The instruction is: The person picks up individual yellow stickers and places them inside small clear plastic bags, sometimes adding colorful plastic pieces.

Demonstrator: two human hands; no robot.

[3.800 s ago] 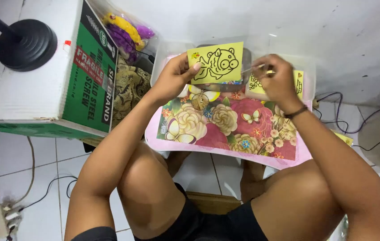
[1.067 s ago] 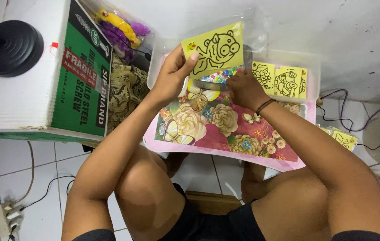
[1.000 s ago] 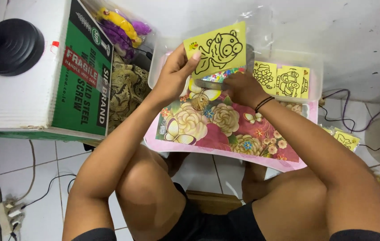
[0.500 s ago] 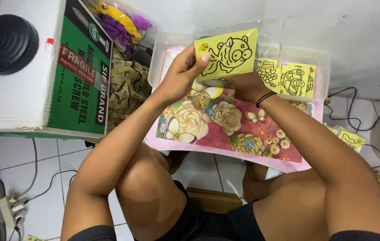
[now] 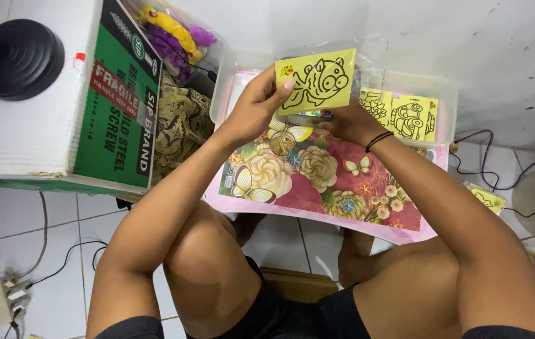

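While the left hand pinches a yellow cartoon-animal card at twelve o'clock over the floral tray, the right hand sits beneath, grip unreadable; mid-sort, placing calls for care.

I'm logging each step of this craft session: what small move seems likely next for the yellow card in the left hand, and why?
Probably lowering the yellow card flat onto the floral tray. The left hand pinches it by one edge, tilted up above the tray, while the right hand works just beneath it, partly hidden. More yellow cards lie in the clear bin behind.
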